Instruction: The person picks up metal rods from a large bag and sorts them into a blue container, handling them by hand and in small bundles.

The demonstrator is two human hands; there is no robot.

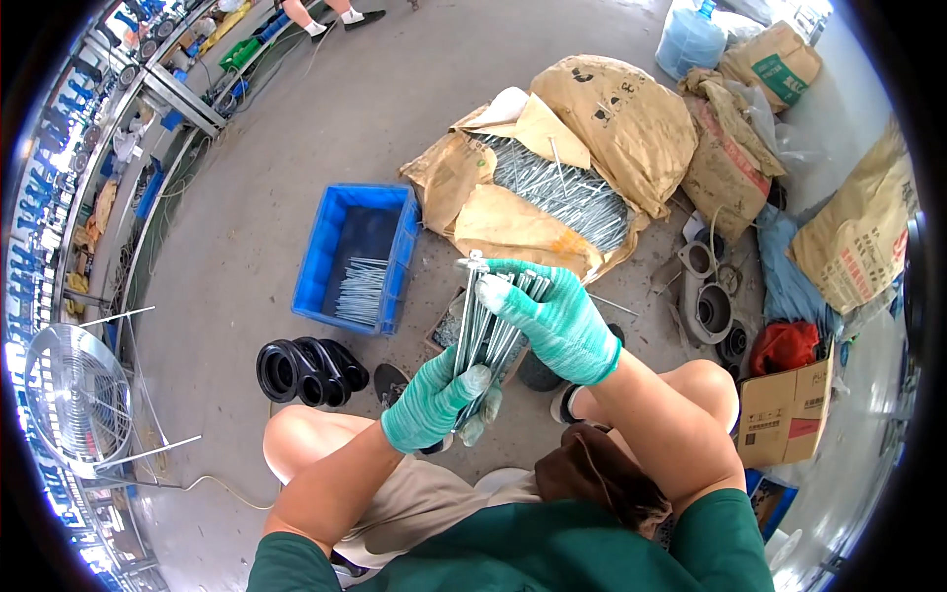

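Observation:
Between my two gloved hands is a bundle of long silver bolts, held upright at a slight tilt with heads at the top. My left hand, in a green glove with pale fingertips, wraps the lower part. Around the upper part, just below the heads, closes my right hand. Beyond them a torn brown paper sack lies open, full of loose bolts. A blue plastic crate stands to the left, with a row of similar bolts laid at its near right side.
Black ring-shaped parts lie left of my feet. A metal fan stands at far left, by shelving. On the right are grey castings, a cardboard box, more sacks and a blue water jug. Another person's legs show at the top.

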